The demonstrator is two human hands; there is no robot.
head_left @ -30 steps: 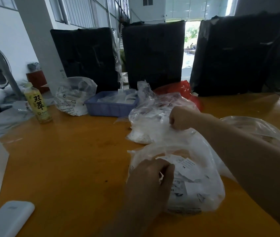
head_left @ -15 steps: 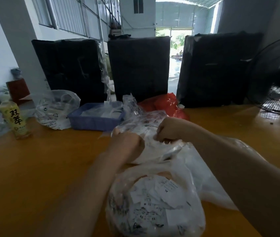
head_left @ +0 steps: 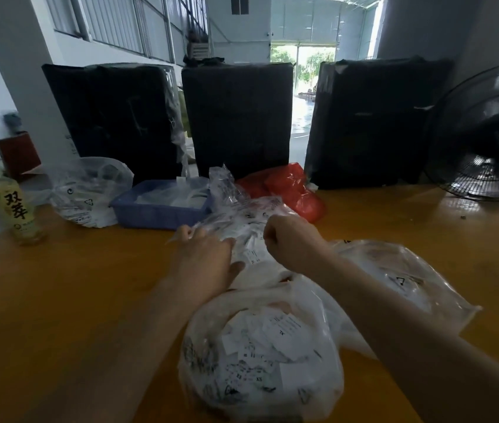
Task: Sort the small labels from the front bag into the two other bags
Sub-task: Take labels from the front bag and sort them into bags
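Two bare hands show above the orange table (head_left: 59,315): one left hand (head_left: 204,261) and one right hand (head_left: 291,241). Four clear plastic bags lie on the table: the front bag (head_left: 260,355) full of small labels too many to count, a middle bag (head_left: 242,221) under the hands, a right bag (head_left: 400,279), and a far-left bag (head_left: 89,190). There is one red bag (head_left: 291,190), one blue tray (head_left: 163,206) and one drink bottle (head_left: 16,209). Three black wrapped bales stand along the far edge: the left bale (head_left: 114,117), the centre bale (head_left: 237,117) and the right bale (head_left: 373,120). One fan (head_left: 486,132) stands at the right.
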